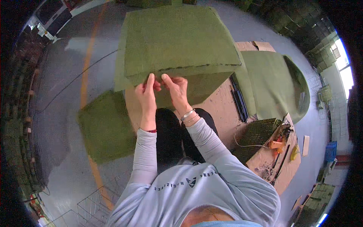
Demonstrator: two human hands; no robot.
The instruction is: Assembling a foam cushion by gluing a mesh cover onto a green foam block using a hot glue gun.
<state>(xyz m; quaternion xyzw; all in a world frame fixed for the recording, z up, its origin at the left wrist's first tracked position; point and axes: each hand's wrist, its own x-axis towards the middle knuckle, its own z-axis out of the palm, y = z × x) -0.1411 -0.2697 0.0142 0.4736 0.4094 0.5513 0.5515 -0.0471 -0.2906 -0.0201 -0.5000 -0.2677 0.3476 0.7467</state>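
A large green box shape covered in sheet material stands in front of me, with a dark, uneven line along its near top edge. At the left part of this edge, my left hand is closed, thumb up and fingers curled, pinching the green material. Close beside it, my right hand pinches the same edge between thumb and bent fingers, just where the dark line starts. Whether something small is also between the fingertips is hidden. The near side of the box hangs in shadow beneath both hands.
Brown cardboard lies under the box, with thin black strips on it. To the right are a rolled green sheet and an orange-handled tool. A green block stands left, a wire rack lower left.
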